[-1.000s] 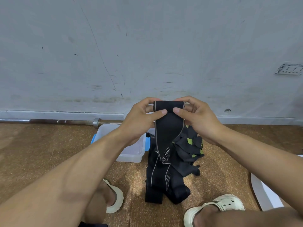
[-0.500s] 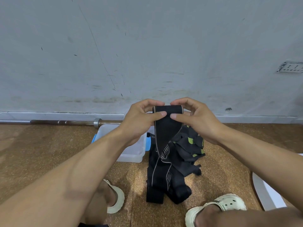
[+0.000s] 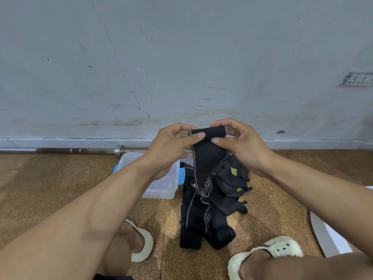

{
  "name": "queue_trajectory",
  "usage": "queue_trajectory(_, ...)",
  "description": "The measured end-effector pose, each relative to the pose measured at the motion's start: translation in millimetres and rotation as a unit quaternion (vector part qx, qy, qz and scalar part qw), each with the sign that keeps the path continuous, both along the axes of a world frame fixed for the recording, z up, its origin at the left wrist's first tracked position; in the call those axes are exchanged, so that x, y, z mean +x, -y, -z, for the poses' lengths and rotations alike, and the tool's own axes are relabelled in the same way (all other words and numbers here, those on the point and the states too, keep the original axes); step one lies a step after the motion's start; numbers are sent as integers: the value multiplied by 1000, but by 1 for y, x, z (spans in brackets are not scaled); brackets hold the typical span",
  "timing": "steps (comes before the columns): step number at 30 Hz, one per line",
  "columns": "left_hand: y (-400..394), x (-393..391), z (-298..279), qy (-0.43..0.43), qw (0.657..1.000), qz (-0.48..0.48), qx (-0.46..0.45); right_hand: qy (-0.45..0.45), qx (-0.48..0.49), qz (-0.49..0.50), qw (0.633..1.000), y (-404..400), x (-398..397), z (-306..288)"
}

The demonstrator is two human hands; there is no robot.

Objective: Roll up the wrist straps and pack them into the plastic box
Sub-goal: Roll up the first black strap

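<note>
Wrist strap (image 3: 209, 156), black, pinched at its rolled top by both hands, left (image 3: 171, 146) and right (image 3: 241, 146); speckled cork-brown floor (image 3: 50, 188); scuffed grey wall (image 3: 181, 57); strap lettering unreadable.

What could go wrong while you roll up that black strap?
The roll at the top of the black strap is small, pinched by the left hand and right hand; a slip might let it unroll. Its hanging tail reaches the strap pile and might snag there.
</note>
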State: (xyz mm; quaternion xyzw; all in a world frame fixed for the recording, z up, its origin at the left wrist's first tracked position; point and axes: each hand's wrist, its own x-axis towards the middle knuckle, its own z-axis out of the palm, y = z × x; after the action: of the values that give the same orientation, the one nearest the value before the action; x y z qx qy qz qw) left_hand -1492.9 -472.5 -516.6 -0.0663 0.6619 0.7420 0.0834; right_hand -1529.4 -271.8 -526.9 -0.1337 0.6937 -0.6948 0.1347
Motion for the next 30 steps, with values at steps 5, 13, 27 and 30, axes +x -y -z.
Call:
queue_trajectory(5, -1, -2, 3, -46, 998, -25, -41, 67, -13, -27, 997, -1, -1, -3)
queue_trajectory(13, -2, -1, 0, -23, 999, -25, 5, 54, -34, -4, 998, 1, -1, -2)
queue_trajectory(27, -3, -3, 4, -23, 999, -27, 20, 115, -65, -7, 991, 0, -3, -2)
queue_trajectory(30, -3, -3, 1, 12, 999, -7, 33, 88, -73, 15, 993, 0, -5, -2)
